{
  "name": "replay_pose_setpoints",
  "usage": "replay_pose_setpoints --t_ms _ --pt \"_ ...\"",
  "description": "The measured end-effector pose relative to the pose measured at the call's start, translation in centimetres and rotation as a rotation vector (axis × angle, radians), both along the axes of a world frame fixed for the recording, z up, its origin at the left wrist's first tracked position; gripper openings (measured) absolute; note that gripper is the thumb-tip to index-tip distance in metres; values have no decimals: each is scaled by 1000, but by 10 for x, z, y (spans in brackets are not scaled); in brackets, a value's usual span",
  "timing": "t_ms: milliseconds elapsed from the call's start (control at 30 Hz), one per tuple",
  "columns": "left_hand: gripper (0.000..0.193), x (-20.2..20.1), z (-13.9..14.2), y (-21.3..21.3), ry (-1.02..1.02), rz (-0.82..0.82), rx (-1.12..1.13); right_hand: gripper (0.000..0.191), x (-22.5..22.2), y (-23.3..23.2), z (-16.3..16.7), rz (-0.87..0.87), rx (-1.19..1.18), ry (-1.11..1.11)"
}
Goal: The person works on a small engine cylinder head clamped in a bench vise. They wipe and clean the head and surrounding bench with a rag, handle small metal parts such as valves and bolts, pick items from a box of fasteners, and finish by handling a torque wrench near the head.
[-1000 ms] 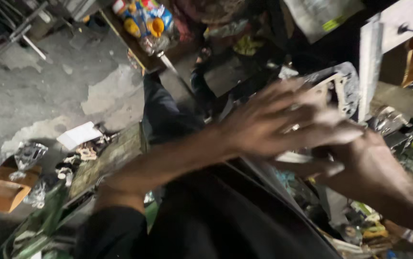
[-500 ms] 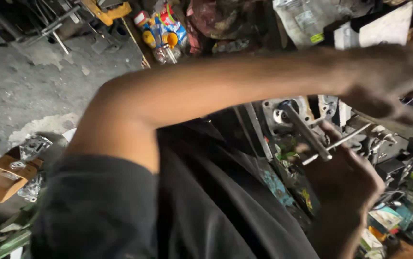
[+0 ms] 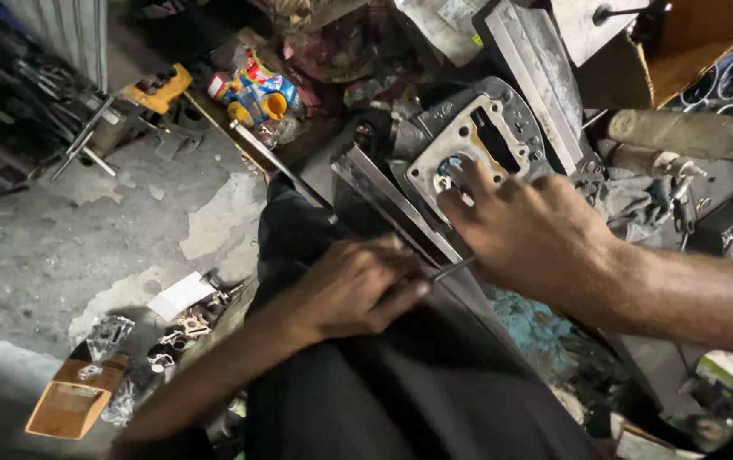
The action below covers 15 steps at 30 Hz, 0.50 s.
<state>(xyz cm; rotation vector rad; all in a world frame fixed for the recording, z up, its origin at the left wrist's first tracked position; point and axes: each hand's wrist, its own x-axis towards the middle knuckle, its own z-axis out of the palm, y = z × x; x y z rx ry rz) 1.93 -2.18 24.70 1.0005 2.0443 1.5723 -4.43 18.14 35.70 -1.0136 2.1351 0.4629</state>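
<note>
Grey cast metal, dull and oil-stained, makes up the engine part (image 3: pixel 477 140) that sits far and right of the person's lap, its flat face covered by a pale gasket with a rectangular slot and a round bore. The right hand (image 3: pixel 532 230) lies spread over its near edge, fingers half open, fingertips pressing at the bore where something small and blue shows; whether it pinches anything I cannot tell. The left hand (image 3: pixel 353 285) is nearer, resting on dark trousers, curled closed around a thin steel rod (image 3: pixel 451 271) whose long axis runs left to right and slightly away, its tip pointing up toward the part, just under the right wrist. So the right hand is the closer one to the part. Left of the lap lies a cracked concrete floor (image 3: pixel 85 247) with a small cardboard box (image 3: pixel 64 409) and bright toy-like clutter (image 3: pixel 255 89) beyond.
</note>
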Motion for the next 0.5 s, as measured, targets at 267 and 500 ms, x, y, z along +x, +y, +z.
replay_pose_setpoints --t_ms 267,500 --pt "71 -3 -72 22 268 450 368 49 -5 8 -20 -420 -32 -312" --pt "64 -162 -40 185 -106 -149 135 14 34 19 -35 -2113 -602 -315"
